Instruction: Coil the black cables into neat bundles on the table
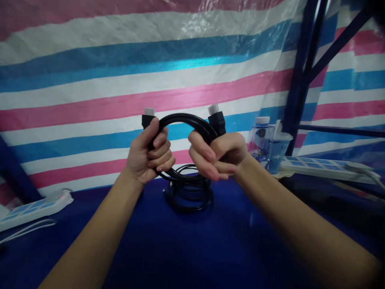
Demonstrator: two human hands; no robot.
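Between my two hands a coiled black HDMI cable point(183, 117) is held up above the blue table. My left hand point(152, 150) is closed round the left side of the coil, with one plug point(148, 117) sticking up beside the thumb. On the other side, my right hand point(218, 154) wraps the coil, and the second plug point(216, 119) points up above the fingers. Both plugs have pale tips. Behind and below the hands, another coiled black cable point(191, 206) rests on the table, partly covered by the held coil.
The blue table point(180, 249) runs up to a striped plastic sheet point(150, 92). At right stand a clear bottle point(261, 138), a lidded cup point(280, 150) and a white power strip point(325, 167). Another power strip point(36, 208) and a white cord point(33, 228) lie left. Dark metal posts point(303, 72) rise behind.
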